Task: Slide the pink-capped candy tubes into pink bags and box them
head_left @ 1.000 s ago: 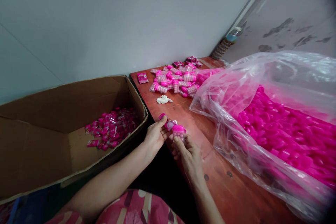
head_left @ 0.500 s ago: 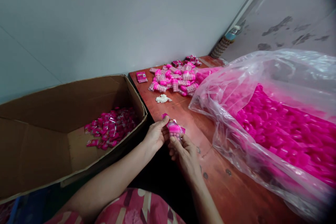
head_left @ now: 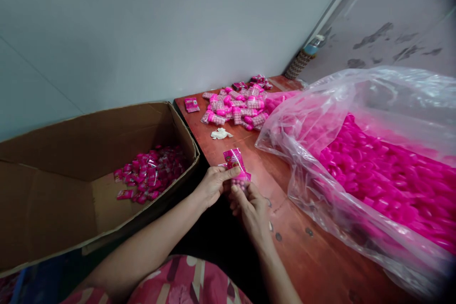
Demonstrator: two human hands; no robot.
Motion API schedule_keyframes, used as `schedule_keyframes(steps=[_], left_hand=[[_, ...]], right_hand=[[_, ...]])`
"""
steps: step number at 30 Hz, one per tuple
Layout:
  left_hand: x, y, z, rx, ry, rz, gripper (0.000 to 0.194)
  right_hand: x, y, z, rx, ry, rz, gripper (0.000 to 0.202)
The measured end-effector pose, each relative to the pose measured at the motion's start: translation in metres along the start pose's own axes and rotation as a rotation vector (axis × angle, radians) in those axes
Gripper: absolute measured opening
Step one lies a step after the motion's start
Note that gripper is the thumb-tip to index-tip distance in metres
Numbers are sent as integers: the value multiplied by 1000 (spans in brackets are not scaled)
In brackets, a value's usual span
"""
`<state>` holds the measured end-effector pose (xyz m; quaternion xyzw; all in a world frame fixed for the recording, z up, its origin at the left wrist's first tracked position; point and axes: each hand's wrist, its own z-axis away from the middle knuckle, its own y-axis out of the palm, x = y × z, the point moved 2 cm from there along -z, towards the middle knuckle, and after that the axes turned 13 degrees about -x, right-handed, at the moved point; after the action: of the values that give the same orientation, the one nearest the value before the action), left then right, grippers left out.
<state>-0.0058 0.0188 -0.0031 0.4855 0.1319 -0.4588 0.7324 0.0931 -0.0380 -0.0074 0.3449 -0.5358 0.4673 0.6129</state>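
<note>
2 hands [head_left: 253, 206] grasp pink sachet [head_left: 233, 157] and bottle [head_left: 240, 183], long axes pointing forward.

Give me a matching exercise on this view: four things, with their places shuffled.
1. Brown open cardboard box
2. Crumpled white scrap
3. Large clear plastic bag
4. Pink printed sachet

A. In the left hand
B. At right, holding pink plastic pieces
C. Left of the red table
D. In front of the pink-capped clear jars

Pairs: 1-C, 2-D, 3-B, 4-A
</note>
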Motion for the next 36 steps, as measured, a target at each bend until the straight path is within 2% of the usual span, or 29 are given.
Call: schedule_keyframes(steps=[2, 4, 9, 13, 18, 24, 27, 30, 32, 34, 36], left_hand=[[-1, -1, 0, 36, 20, -63, 26], [-1, -2, 0, 46, 48, -112, 27], [5, 2, 3, 1, 48, -120, 23], [6, 2, 5, 46, 26, -114, 26], [5, -7, 4, -47, 50, -40, 26], [14, -2, 16, 47, 22, -49, 28], [3, -9, 22, -1, 68, 11, 24], [-20, -27, 23, -166, 247, 183, 28], [-30, -35, 22, -264, 368, 194, 37], [-31, -32, 19, -293, 429, 19, 35], [-21, -20, 15, -251, 467, -239, 29]], right_hand=[[1, 1, 0, 75, 69, -101, 26], [2, 1, -1, 86, 87, -128, 26], [3, -1, -2, -69, -23, 5, 21], [1, -1, -2, 46, 35, -144, 20], [-1, -6, 1, 113, 126, -345, 29], [-4, 1, -10, 30, 134, -377, 26], [2, 2, -15, 34, 130, -354, 26], [11, -14, -19, -15, 72, -308, 20], [15, -32, -22, -91, 37, -257, 19], [14, -49, -25, -151, 27, -197, 20], [10, -59, -27, -170, 35, -151, 20]])
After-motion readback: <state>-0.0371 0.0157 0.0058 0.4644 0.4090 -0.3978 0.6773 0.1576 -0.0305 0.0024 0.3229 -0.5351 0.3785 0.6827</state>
